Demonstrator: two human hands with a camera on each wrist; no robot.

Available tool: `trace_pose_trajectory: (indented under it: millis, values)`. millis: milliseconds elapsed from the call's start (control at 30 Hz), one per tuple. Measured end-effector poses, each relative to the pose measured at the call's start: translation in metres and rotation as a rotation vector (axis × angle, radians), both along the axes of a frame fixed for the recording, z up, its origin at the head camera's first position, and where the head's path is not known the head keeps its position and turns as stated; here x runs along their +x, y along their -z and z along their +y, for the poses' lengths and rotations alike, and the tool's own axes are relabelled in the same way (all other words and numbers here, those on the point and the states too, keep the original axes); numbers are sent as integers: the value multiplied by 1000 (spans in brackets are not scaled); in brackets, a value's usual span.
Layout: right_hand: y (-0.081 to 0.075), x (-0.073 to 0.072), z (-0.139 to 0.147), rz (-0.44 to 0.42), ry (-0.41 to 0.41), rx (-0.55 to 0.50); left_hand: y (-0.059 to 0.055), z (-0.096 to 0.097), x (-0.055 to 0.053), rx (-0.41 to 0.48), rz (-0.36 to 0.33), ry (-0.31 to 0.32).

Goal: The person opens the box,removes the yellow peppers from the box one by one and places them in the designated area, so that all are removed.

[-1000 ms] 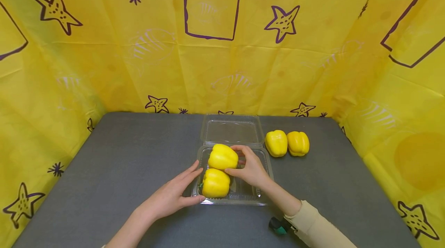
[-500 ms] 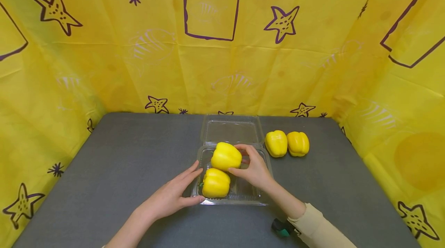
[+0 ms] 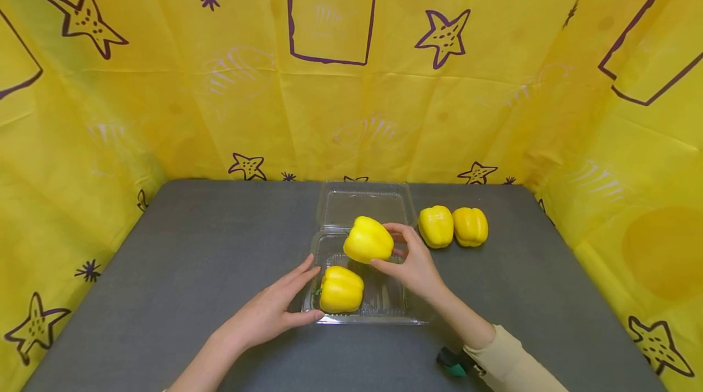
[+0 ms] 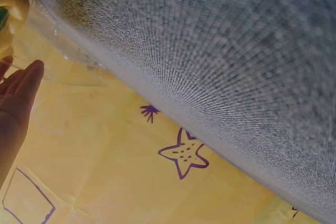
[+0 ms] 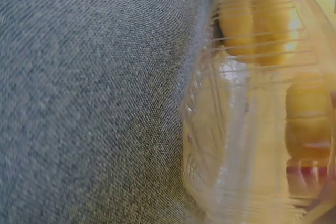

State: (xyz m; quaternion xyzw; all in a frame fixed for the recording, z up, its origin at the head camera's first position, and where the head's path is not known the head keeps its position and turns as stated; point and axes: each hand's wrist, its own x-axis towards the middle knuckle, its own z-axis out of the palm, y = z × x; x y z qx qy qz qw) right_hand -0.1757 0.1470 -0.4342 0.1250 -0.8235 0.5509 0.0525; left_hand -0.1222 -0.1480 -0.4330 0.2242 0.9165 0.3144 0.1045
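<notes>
Yellow bell pepper (image 3: 368, 239), one: over the far half of the clear plastic container (image 3: 379, 320), apparently lifted off its floor, in the right hand (image 3: 413, 264). Thumb and fingers curve about the pepper's right side, set apart by its thickness.

Surface and room, near to far. Black-and-green object (image 3: 451, 362), at the cuff of a beige sleeve (image 3: 513, 358), nearer than the container and to its right. Grey cloth-covered table (image 3: 219, 257), finely woven in both wrist views, beneath the container. Left hand (image 3: 274, 306), at the container's left edge: fingers extended, thumb spread towards the near corner, nothing grasped. Second pepper (image 3: 342, 290), in the container's near left part, green stem to the left. Two further peppers (image 3: 436, 227) (image 3: 470, 227), side by side on the table, just beyond the container's right far corner. Transparent lid (image 3: 365, 206), folded back on the container's far side. Yellow curtain (image 3: 307, 129), behind the container and round both sides, with purple starfish (image 3: 247, 167) and pale fish skeletons (image 3: 241, 71).

Appearance: bright yellow, smooth, glossy, blocky, with rounded lobes and pale highlights.

Orientation: tilted; long axis apparently left to right across the container, one end towards the right hand's fingers. Stem not distinguishable, so which way it points cannot be told.
</notes>
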Motion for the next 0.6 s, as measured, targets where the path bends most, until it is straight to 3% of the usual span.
trace_pose_trajectory:
  millis: [600]
  values:
    - [-15,1,22,-89,116,-122,1,-1,1,-4,14,1]
